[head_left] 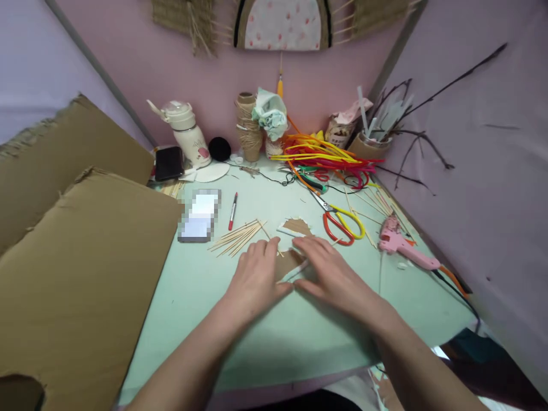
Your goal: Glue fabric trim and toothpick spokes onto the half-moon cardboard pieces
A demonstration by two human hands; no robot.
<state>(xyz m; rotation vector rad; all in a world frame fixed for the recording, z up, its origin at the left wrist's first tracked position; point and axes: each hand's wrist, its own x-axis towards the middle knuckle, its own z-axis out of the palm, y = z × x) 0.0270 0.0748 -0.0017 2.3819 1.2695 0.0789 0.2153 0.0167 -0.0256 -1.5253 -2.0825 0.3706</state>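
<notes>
Near the middle of the table, a small brown cardboard piece with a white strip along its edge lies between my hands. My left hand grips its left side, fingers together over the top and thumb at the near edge. On the right side, my right hand holds it between fingers and thumb, partly covering the white strip. Just beyond sits a second cardboard piece, also white-edged. Thin wooden sticks lie fanned out past my left hand, and scissors with red and yellow handles lie beyond my right hand.
Large cardboard sheets take up the left side. A phone and a red marker lie ahead. At right is a corded pink glue gun. A bottle, twine and coloured pipe cleaners stand along the back.
</notes>
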